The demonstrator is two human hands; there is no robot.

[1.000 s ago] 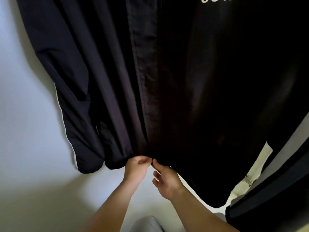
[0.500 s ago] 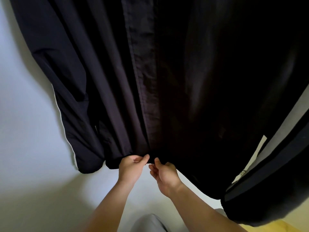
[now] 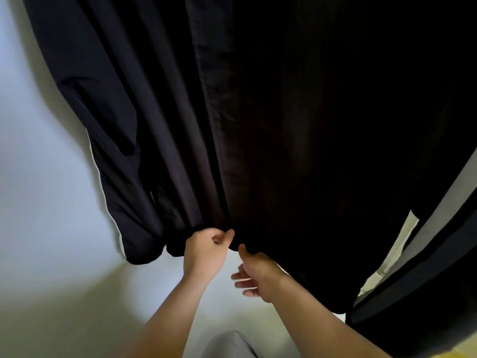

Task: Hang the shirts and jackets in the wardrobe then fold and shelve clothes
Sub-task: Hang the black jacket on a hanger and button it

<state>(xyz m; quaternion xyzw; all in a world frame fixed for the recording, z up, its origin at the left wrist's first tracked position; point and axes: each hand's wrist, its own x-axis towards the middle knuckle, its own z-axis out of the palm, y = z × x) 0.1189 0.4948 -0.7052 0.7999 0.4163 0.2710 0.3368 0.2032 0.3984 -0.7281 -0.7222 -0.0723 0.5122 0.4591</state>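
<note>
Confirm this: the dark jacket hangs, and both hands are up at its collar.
Not the collar: the head view shows the left hand and right hand at the bottom hem of the dark jacket, which does hang.

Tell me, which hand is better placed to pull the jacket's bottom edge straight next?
Probably the left. The left hand pinches the dark jacket at its hem by the front strip, while the right hand only has its thumb at the hem, fingers loose below.
</note>
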